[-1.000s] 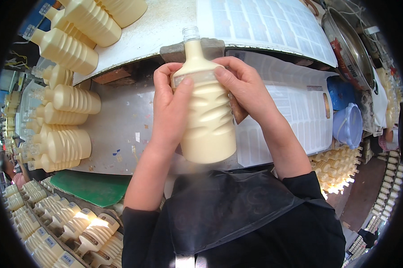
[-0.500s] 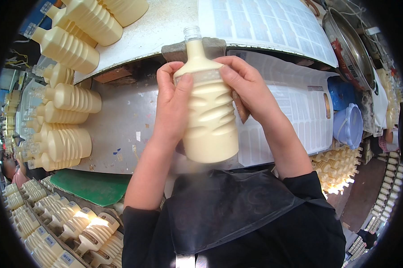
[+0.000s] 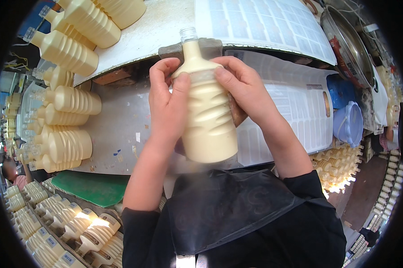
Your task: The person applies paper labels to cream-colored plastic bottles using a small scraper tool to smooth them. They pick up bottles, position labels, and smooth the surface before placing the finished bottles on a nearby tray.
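Observation:
A cream plastic bottle with ribbed sides and a clear threaded neck lies before me, its neck pointing away. A translucent strip runs across its shoulder. My left hand is closed at the bottle's left side, its thumb pressed on the strip's left end. On the right side my right hand grips the bottle, thumb on the strip's right end. Below the right fingers shows a brown flat piece; whether that hand holds it I cannot tell. Under the neck is a grey pad.
Cream bottles stand in rows at the left, more on the white upper board. Sheets of clear labels lie at the right and far side. Beyond are a lilac bucket and a metal basin. A person is far left.
My left hand has shifted slightly left, its fingers loosening away from the bottle's shoulder while the thumb stays on the strip. The right thumb has slid slightly left. The bottle has barely moved.

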{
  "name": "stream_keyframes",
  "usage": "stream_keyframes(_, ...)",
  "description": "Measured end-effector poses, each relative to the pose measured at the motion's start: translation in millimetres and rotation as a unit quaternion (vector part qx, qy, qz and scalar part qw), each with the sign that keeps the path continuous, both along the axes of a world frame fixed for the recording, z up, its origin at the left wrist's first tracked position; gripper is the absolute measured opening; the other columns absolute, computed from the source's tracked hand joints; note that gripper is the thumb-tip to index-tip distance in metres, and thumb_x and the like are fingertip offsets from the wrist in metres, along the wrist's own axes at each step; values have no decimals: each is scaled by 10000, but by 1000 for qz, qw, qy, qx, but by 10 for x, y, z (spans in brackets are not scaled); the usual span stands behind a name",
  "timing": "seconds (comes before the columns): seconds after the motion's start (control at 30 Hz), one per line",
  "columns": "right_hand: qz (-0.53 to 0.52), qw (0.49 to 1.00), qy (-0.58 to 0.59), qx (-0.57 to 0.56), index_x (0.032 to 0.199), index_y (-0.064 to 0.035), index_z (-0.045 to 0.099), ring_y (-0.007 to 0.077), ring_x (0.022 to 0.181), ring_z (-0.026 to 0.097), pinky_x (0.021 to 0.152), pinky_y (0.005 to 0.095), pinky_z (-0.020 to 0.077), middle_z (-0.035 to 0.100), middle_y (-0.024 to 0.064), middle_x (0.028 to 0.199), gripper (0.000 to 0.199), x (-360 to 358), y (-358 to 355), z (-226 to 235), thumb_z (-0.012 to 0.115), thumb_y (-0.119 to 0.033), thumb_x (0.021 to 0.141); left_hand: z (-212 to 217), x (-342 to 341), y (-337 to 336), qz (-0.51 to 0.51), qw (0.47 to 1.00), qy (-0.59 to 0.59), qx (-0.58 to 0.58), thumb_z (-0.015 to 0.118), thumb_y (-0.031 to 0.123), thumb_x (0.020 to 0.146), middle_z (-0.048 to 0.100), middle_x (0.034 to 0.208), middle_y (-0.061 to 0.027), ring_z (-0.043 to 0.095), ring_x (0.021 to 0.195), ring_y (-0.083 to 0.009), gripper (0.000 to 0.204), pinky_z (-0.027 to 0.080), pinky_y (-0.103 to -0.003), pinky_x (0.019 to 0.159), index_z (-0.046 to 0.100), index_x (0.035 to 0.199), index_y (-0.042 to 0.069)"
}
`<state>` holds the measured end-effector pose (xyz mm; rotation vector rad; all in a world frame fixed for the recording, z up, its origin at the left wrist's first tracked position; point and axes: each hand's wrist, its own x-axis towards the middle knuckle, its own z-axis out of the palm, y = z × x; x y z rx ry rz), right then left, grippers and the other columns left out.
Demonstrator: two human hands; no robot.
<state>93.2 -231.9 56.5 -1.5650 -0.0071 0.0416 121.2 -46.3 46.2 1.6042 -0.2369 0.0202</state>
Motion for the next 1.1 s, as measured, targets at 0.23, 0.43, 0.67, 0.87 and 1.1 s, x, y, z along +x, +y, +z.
stream_keyframes(0.23, -49, 998, 8, -30, 1212, -23, 666, 171, 850, 666, 776, 326, 532, 712, 107, 919, 398, 53, 46, -108, 702, -325, 954, 100, -21, -94, -9, 998, 64, 11, 669, 251, 954, 573, 1228, -136, 551, 1121, -199, 435, 472, -350, 989, 487, 1266, 7)
stream_keyframes(0.43, -42, 998, 20, -33, 1210, -19, 666, 173, 868, 670, 789, 325, 532, 714, 108, 940, 391, 39, 39, -87, 689, -319, 961, 78, -9, -89, -4, 998, 61, 29, 665, 245, 958, 569, 1230, -140, 549, 1122, -209, 430, 468, -358, 995, 484, 1271, 12)
stream_keyframes(0.67, -21, 999, 36, 5, 1314, 2, 599, 53, 570, 570, 503, 205, 455, 660, 17, 835, 370, 3, -16, 4, 503, -255, 1066, 45, 2, -83, -15, 998, 67, 1, 649, 235, 979, 546, 1255, -127, 533, 1136, -195, 415, 464, -347, 999, 469, 1289, 25)
stream_keyframes(0.87, -9, 995, 75, 59, 1371, 11, 577, 45, 386, 446, 348, 203, 341, 603, -14, 720, 395, -81, -53, 79, 456, -190, 1053, 16, -22, -86, -33, 995, 82, -48, 635, 232, 1003, 511, 1283, -110, 514, 1138, -169, 416, 462, -323, 995, 443, 1313, 32)
stream_keyframes(1.1, -77, 996, 33, 43, 1362, 6, 598, 19, 746, 523, 666, 198, 432, 581, -37, 810, 371, -111, -57, -47, 500, -151, 1040, 7, -16, -90, -31, 996, 73, -38, 631, 220, 1008, 514, 1276, -108, 515, 1130, -163, 406, 462, -320, 989, 445, 1314, 29)
